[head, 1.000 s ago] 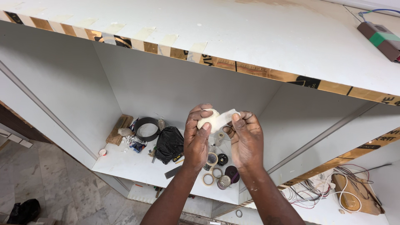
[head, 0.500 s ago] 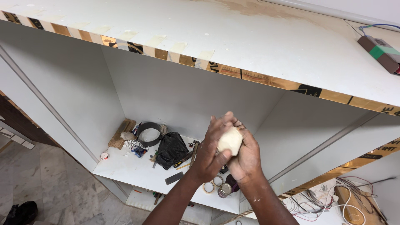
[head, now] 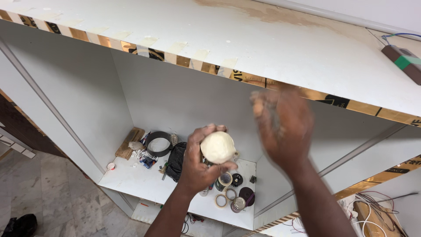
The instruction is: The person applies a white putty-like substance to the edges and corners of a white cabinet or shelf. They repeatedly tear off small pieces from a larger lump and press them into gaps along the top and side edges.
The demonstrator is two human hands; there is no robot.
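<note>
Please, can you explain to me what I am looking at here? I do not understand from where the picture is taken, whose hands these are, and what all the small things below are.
The camera sits on a person's head and looks down, so both hands are that person's own. The left hand grips a cream-white lump, like dough or putty. The right hand is raised, open and blurred, holding nothing. Behind them is a white cabinet; on its lower shelf lie tape rolls, a black ring, a black bag and a wooden block. Loose wires lie at lower right.

We see bright, even daylight on the white shelf (head: 144,184), with soft shadow inside it; our right hand (head: 283,125) is motion-blurred, and edges bow slightly.
</note>
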